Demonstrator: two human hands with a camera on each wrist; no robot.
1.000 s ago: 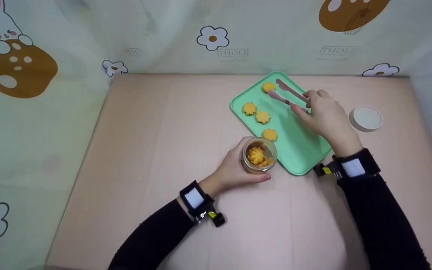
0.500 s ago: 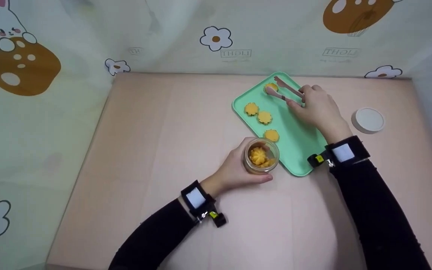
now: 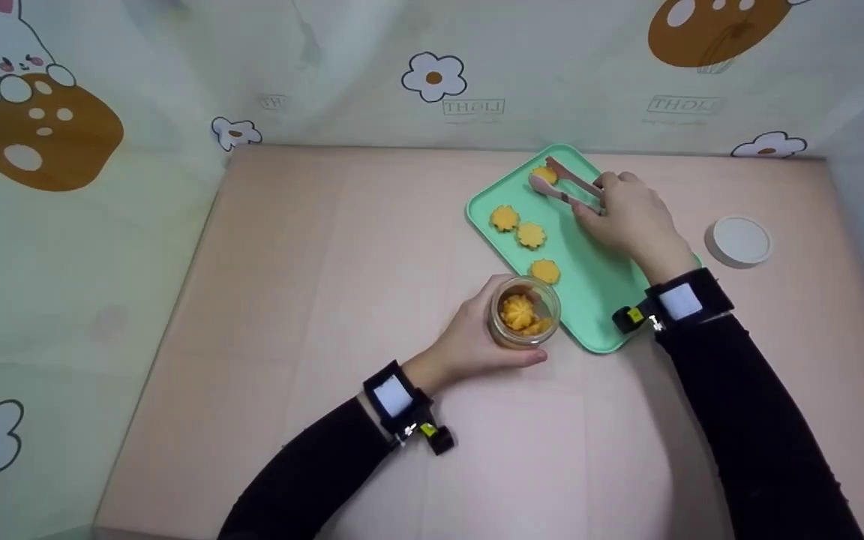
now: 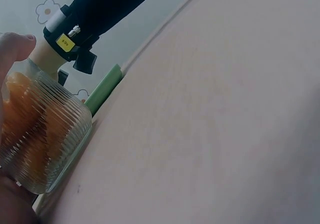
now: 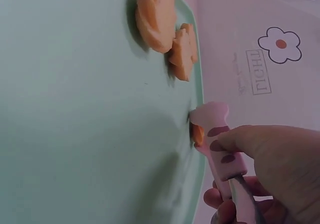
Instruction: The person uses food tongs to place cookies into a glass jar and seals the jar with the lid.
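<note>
My left hand (image 3: 469, 345) is curled round a ribbed glass jar (image 4: 75, 134), with several orange-yellow flower-shaped pieces (image 3: 518, 311) inside it. The jar stands beside the near left edge of a green tray (image 3: 589, 300). My right hand (image 3: 634, 217) grips pink tongs (image 3: 548, 187) over the tray's far end. The tong tips lie on either side of one flower-shaped piece (image 5: 198, 134); whether they touch it I cannot tell. Several more yellow scalloped pieces (image 3: 505, 218) lie along the tray's left side.
A round white lid (image 3: 739, 241) lies on the table right of the tray. Behind the tray hangs a pale curtain (image 3: 327, 82) with flower prints, along the far edge of the pale pink table (image 3: 289, 262).
My right hand has moved a little left with the tongs, bringing their tips from beside the far piece to around it. The left hand and jar stay nearly still.
</note>
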